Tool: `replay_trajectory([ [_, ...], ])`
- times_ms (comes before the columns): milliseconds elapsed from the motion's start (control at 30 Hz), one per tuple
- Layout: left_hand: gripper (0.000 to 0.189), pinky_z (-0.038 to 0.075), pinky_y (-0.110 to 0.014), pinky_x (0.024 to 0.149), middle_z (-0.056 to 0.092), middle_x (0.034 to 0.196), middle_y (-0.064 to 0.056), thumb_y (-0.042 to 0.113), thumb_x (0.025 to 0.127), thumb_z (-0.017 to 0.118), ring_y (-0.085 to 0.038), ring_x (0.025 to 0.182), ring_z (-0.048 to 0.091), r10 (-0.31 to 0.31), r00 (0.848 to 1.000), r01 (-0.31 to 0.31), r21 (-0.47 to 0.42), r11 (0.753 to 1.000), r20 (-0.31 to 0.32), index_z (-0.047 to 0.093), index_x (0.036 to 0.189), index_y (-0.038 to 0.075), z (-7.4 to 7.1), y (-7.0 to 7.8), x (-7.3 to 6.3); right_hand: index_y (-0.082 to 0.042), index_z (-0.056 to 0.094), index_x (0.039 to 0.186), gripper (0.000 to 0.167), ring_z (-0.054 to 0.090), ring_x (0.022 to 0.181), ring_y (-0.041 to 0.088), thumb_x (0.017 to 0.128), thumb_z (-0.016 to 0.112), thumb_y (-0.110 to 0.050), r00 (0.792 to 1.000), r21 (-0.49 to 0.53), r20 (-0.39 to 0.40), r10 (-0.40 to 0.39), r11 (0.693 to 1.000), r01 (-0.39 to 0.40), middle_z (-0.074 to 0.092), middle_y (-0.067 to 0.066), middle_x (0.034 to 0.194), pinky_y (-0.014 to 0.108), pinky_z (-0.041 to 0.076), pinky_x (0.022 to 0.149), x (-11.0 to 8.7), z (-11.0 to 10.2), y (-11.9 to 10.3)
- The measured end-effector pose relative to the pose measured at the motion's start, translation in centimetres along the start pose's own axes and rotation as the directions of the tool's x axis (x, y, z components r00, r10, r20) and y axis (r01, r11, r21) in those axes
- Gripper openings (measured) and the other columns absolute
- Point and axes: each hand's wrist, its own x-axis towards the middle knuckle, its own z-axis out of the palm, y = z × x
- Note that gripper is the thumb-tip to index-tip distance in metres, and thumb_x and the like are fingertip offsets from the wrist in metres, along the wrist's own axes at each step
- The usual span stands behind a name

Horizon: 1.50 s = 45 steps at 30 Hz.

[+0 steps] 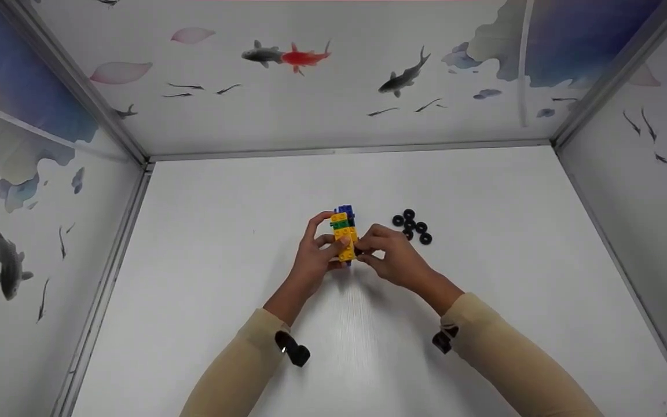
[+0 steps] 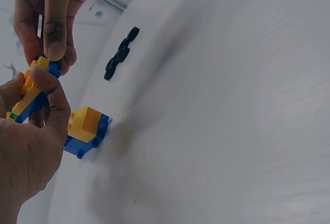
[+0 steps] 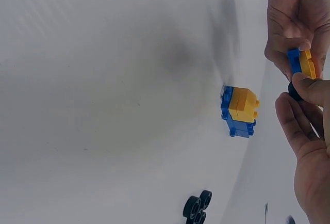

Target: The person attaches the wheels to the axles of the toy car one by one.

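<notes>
The left hand grips a block toy of yellow, green and blue bricks above the surface, and the right hand pinches a small black wheel against that block toy. A second toy, yellow on blue, stands on the surface near the block toy, while the loose wheels lie clustered to the block toy's right.

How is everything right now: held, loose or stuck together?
Held bricks: stuck together, gripped by left hand
Black wheel: pinched by right hand; can't tell if attached
Other bricks: stuck together, resting on table
Six black wheels: loose, clustered on table
</notes>
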Motion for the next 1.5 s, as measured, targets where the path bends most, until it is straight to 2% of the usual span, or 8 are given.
replay_trajectory([
  [267, 0.071, 0.068, -0.032, 0.080, 0.067, 0.131, -0.018, 0.023, 0.106, 0.077, -0.028, 0.102, 0.078, 0.012, 1.000, -0.012, -0.008, 1.000, 0.008, 0.039, 0.165, 0.036, 0.08, 0.01, 0.19, -0.006, 0.085, 0.121, 0.026, 0.078, 0.103, 0.024, 0.096, 0.082, 0.002, 1.000, -0.004, -0.020, -0.008, 1.000, 0.008, 0.072, 0.011, 0.111, 0.039, 0.068, 0.095, 0.03, -0.22, -0.17],
  [433, 0.072, 0.069, -0.033, 0.082, 0.068, 0.131, -0.018, 0.022, 0.106, 0.076, -0.028, 0.103, 0.079, 0.013, 1.000, -0.013, -0.005, 1.000, 0.009, 0.037, 0.166, 0.034, 0.21, 0.05, 0.16, -0.006, 0.086, 0.120, 0.025, 0.077, 0.102, 0.025, 0.096, 0.083, 0.001, 0.999, -0.011, -0.030, -0.033, 0.999, 0.033, 0.074, 0.011, 0.110, 0.046, 0.069, 0.092, -0.01, -0.25, -0.05],
  [567, 0.072, 0.069, -0.034, 0.083, 0.068, 0.130, -0.018, 0.021, 0.105, 0.078, -0.029, 0.102, 0.079, 0.005, 1.000, -0.005, -0.003, 1.000, 0.003, 0.039, 0.164, 0.038, 0.33, 0.09, 0.12, -0.007, 0.086, 0.121, 0.026, 0.076, 0.101, 0.025, 0.097, 0.082, 0.001, 0.998, -0.017, -0.030, -0.058, 0.998, 0.057, 0.074, 0.011, 0.109, 0.047, 0.069, 0.090, -0.04, -0.21, 0.17],
  [700, 0.071, 0.069, -0.034, 0.084, 0.068, 0.131, -0.017, 0.022, 0.105, 0.078, -0.029, 0.103, 0.079, -0.002, 1.000, 0.002, 0.004, 1.000, 0.000, 0.041, 0.162, 0.042, 0.37, 0.17, 0.10, -0.008, 0.086, 0.122, 0.027, 0.076, 0.101, 0.023, 0.096, 0.083, 0.001, 0.997, -0.031, -0.029, -0.070, 0.997, 0.069, 0.075, 0.009, 0.109, 0.040, 0.069, 0.091, -0.05, -0.24, 0.21],
  [800, 0.071, 0.069, -0.034, 0.084, 0.068, 0.131, -0.017, 0.022, 0.105, 0.078, -0.029, 0.103, 0.079, -0.001, 1.000, 0.001, 0.005, 1.000, 0.001, 0.041, 0.162, 0.041, 0.37, 0.20, 0.12, -0.009, 0.086, 0.122, 0.028, 0.076, 0.101, 0.022, 0.096, 0.083, 0.001, 0.996, -0.035, -0.032, -0.079, 0.996, 0.078, 0.075, 0.009, 0.108, 0.036, 0.069, 0.091, -0.07, -0.30, 0.16],
  [1033, 0.074, 0.069, -0.036, 0.084, 0.068, 0.130, -0.018, 0.020, 0.105, 0.078, -0.029, 0.103, 0.079, 0.009, 1.000, -0.009, 0.028, 1.000, 0.005, 0.039, 0.166, 0.037, 0.48, 0.18, 0.26, -0.006, 0.086, 0.120, 0.025, 0.077, 0.102, 0.025, 0.097, 0.081, 0.002, 0.997, -0.030, -0.032, -0.075, 0.997, 0.074, 0.074, 0.010, 0.108, 0.042, 0.069, 0.091, -0.06, -0.27, 0.43],
  [1267, 0.075, 0.069, -0.035, 0.084, 0.068, 0.129, -0.016, 0.020, 0.104, 0.079, -0.029, 0.105, 0.077, 0.011, 1.000, -0.010, 0.070, 0.998, -0.014, 0.041, 0.166, 0.039, 0.69, 0.34, 0.16, -0.007, 0.086, 0.121, 0.025, 0.077, 0.102, 0.023, 0.097, 0.082, 0.001, 0.997, -0.034, -0.032, -0.070, 0.997, 0.069, 0.073, 0.009, 0.108, 0.036, 0.069, 0.090, -0.14, -0.26, 0.63],
  [1500, 0.079, 0.068, -0.031, 0.078, 0.070, 0.129, -0.016, 0.021, 0.102, 0.082, -0.026, 0.101, 0.077, 0.009, 0.999, -0.007, 0.045, 0.999, -0.045, 0.039, 0.165, 0.041, 0.97, 0.05, 0.03, -0.007, 0.084, 0.122, 0.025, 0.077, 0.103, 0.022, 0.097, 0.082, 0.000, 0.999, -0.028, 0.000, -0.054, 0.998, 0.054, 0.075, 0.009, 0.112, 0.035, 0.069, 0.091, -0.36, -0.54, 0.72],
])
